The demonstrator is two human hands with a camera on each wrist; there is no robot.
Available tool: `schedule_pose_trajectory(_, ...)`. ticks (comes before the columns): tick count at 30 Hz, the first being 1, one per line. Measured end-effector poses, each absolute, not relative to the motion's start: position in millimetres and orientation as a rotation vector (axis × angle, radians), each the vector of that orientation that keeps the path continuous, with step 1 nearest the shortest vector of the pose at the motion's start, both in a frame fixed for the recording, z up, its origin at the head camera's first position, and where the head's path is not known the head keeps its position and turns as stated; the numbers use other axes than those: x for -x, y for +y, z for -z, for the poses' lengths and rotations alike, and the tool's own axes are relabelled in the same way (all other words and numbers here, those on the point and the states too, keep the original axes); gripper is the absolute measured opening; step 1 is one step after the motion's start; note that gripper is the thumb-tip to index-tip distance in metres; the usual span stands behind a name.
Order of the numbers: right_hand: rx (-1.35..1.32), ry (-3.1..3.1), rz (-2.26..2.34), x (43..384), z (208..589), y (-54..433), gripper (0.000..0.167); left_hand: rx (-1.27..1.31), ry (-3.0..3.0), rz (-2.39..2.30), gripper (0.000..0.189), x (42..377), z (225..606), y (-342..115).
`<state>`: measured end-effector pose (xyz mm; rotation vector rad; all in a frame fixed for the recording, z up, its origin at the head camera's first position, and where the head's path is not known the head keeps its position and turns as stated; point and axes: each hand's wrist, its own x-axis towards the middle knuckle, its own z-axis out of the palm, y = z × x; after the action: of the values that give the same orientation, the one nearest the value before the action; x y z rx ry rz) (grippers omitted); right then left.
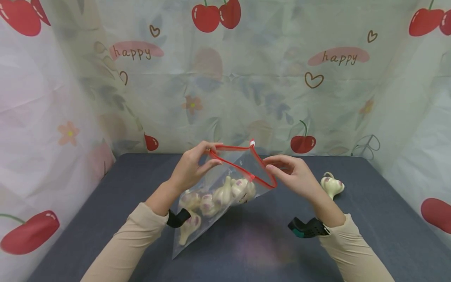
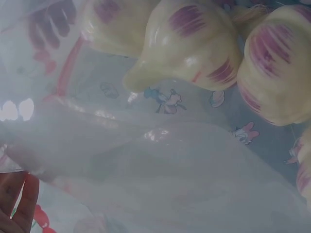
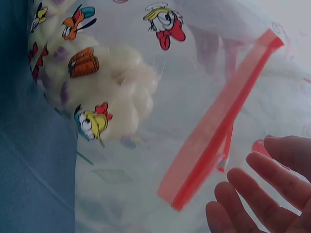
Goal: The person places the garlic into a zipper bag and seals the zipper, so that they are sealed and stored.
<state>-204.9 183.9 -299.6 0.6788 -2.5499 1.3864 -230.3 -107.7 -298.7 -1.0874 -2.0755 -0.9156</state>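
Note:
A clear zip bag with a red zip edge leans up off the table, its mouth spread apart. Several garlic bulbs lie inside, seen through the plastic; in the left wrist view the bulbs show purple streaks. My left hand grips the left end of the mouth between thumb and fingers. At the right end, my right hand is close to the red edge with loosely bent fingers; the right wrist view shows its fingers spread beside the zip edge, pinching nothing. Cartoon prints mark the bag.
One loose garlic bulb lies on the dark table, beyond my right forearm. A printed curtain hangs behind and along both sides. A thin grey cord shows by the back right corner.

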Motion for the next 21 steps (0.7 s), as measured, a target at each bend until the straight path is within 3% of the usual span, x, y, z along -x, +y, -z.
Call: schedule_pose_trajectory(21, -0.438, -2.553, -1.257, 208, 316, 234, 0.032, 1.089, -2.063, 0.911, 0.034, 229, 299, -108)
